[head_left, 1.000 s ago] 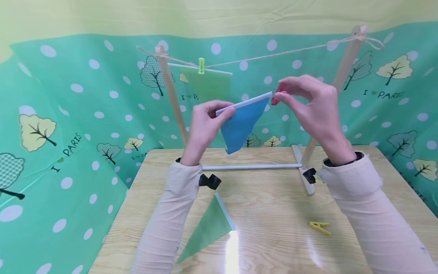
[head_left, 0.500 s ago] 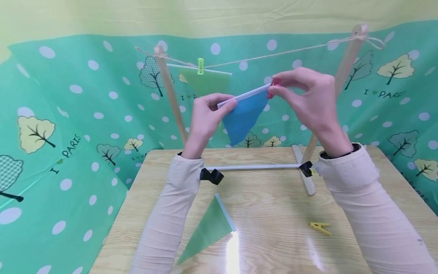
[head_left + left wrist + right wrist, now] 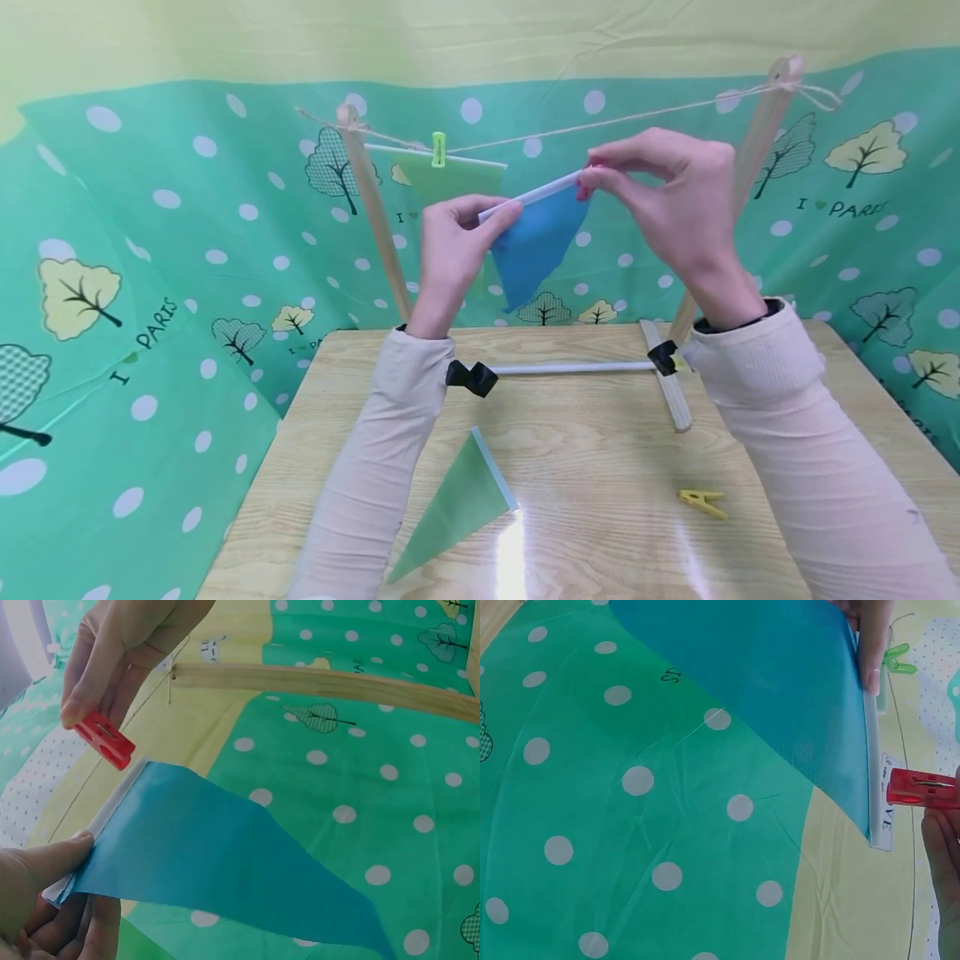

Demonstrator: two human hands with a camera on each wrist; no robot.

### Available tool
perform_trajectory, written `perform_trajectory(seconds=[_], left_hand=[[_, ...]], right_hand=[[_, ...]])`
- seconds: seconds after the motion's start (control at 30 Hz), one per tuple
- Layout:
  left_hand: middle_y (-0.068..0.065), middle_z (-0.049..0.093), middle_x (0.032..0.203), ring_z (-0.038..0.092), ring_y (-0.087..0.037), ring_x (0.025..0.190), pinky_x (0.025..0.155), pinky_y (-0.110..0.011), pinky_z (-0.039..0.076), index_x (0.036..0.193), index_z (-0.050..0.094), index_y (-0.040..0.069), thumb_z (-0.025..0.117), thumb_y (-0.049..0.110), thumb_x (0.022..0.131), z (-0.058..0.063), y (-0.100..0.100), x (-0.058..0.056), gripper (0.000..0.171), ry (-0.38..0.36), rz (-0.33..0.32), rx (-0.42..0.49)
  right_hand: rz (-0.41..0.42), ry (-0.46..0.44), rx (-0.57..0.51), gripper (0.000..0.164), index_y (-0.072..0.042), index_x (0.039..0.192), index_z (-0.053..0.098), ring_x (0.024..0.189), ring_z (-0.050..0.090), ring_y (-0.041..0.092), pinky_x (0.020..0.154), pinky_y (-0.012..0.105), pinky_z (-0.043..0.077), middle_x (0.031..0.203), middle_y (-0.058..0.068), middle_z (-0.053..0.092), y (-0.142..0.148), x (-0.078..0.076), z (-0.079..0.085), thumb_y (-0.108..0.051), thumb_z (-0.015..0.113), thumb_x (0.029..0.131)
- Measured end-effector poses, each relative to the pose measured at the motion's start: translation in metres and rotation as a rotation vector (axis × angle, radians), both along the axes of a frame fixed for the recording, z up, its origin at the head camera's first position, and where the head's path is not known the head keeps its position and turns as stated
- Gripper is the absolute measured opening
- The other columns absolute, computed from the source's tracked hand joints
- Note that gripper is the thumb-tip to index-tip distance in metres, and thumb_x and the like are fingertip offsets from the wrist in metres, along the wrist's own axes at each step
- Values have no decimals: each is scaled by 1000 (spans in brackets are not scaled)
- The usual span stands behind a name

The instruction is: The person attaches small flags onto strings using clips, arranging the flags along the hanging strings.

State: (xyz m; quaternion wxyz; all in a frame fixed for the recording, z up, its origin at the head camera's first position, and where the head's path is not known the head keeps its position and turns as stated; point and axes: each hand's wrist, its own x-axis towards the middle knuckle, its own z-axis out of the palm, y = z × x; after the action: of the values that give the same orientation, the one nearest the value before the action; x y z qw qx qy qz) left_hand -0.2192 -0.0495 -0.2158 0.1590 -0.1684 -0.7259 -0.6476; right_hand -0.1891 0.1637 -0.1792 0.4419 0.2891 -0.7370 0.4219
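Note:
My left hand (image 3: 459, 254) pinches the white top edge of a blue triangular flag (image 3: 538, 242) near its left end, thumb in front. The flag hangs point down, below the string (image 3: 570, 128). With thumb and fingers, my right hand (image 3: 678, 196) holds a red clothespin (image 3: 106, 740) by the flag's other top corner. A small gap shows between clothespin and flag edge in both wrist views. On the left part of the string, a light green clothespin (image 3: 438, 150) holds a green flag (image 3: 450, 179), which my left hand partly covers.
Two wooden posts, left (image 3: 372, 208) and right (image 3: 765, 137), carry the string, with a white rod (image 3: 570, 367) low between them. Another green flag (image 3: 461, 504) and a yellow clothespin (image 3: 702, 502) lie on the wooden table (image 3: 600, 467). Patterned cloth (image 3: 187, 250) stands behind.
Both hands have risen, lifting the blue flag closer to the string. My right hand has brought the red clothespin leftward to the flag's right corner.

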Motion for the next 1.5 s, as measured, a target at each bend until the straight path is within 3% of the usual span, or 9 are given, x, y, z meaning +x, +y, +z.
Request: perform_trajectory(seconds=[0.2,0.47,0.6,0.77,1.17,1.5], left_hand=[[-6,71,78,59,-14,69,60,-22,45,98,80,6,81,27,85,4,2,-1,25,11,27,12],[-10,76,86,70,-15,76,70,-25,55,98,79,6,81,26,85,8,4,-2,24,33,41,40],[-7,76,83,68,-13,72,63,-23,50,96,80,7,81,26,85,9,6,-4,22,61,41,44],[-5,75,82,65,-12,70,59,-22,44,96,80,8,81,27,84,11,7,-6,22,54,46,43],[-7,75,82,67,-13,72,65,-23,50,96,80,6,82,26,83,16,8,-9,24,38,40,59],[-10,76,87,69,-12,74,69,-23,54,97,79,5,82,24,84,19,8,-15,23,66,31,41]], right_hand=[[73,100,24,15,6,93,76,78,72,2,80,24,58,86,16,76,0,-6,7,-3,79,81],[42,32,-8,13,2,93,77,78,70,-1,82,22,57,87,16,76,-4,-5,15,-3,79,81],[90,102,11,14,6,93,76,77,72,4,80,25,58,86,16,75,-5,-9,20,-5,77,83],[135,154,-54,15,6,92,76,75,73,9,78,27,59,85,16,75,-9,-12,23,-5,78,82],[199,204,-68,13,6,92,77,76,73,12,79,29,58,84,17,75,-18,-25,28,-4,77,83],[130,168,15,13,3,95,77,80,72,2,79,24,58,87,16,76,-17,-29,27,-6,75,85]])
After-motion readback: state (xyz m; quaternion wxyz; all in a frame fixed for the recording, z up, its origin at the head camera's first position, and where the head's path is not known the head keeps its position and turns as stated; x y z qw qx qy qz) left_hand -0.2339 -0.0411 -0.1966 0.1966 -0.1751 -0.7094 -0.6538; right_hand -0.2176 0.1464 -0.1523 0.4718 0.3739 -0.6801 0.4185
